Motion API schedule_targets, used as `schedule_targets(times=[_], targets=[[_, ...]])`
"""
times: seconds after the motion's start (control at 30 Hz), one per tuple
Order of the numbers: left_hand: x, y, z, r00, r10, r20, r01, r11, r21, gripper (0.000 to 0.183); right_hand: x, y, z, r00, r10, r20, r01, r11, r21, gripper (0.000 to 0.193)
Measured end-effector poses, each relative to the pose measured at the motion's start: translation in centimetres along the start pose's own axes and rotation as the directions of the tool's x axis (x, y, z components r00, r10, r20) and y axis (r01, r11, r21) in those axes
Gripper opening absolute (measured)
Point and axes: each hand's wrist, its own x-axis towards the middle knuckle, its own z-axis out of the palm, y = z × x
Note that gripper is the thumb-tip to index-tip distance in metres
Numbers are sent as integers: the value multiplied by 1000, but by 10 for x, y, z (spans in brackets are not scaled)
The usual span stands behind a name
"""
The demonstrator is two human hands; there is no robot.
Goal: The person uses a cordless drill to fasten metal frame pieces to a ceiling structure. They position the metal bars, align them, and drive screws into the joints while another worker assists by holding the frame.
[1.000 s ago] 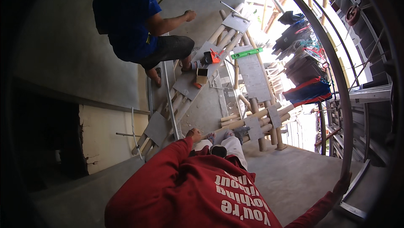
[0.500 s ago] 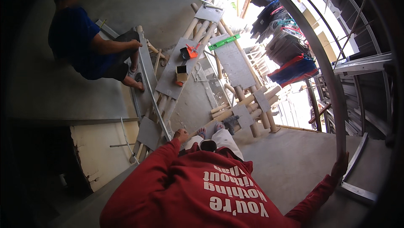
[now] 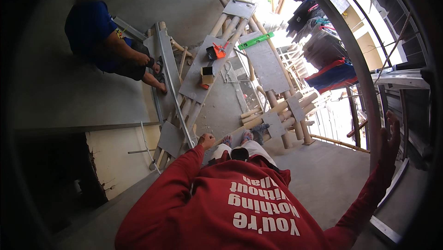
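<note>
My left hand [image 3: 206,140] is closed in a fist just right of the lower end of a long metal channel [image 3: 171,81]. Whether anything is inside that fist is hidden. On the right, my right hand [image 3: 390,141] is raised with its fingers apart, beside a long grey metal bar [image 3: 368,81] that looks strongly curved in this view. The palm is close to the bar or touching it; I cannot tell which. No fingers wrap round the bar.
A co-worker in a blue shirt [image 3: 90,33] sits at the far left. Scaffold poles and boards ahead carry a green spirit level [image 3: 256,41], an orange-and-black tool [image 3: 217,50] and a small open box [image 3: 207,74]. Bundled clothes [image 3: 325,56] hang at the right. A dark opening [image 3: 55,171] lies lower left.
My right hand has opened and risen along the bar, its fingers now spread. The co-worker's hand has moved down, away from the channel's upper end. My left hand stays closed. The view has shifted slightly.
</note>
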Motion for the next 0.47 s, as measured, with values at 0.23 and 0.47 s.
schedule_targets(times=[0.23,0.47], targets=[[-26,-8,3,999,43,-31,-47,991,-123,26,100,-16,56,935,-20,353,16,1000,12,82],[-140,-86,43,987,-113,115,140,954,-266,39,117,-2,76,864,-10,503,-300,791,533,57]])
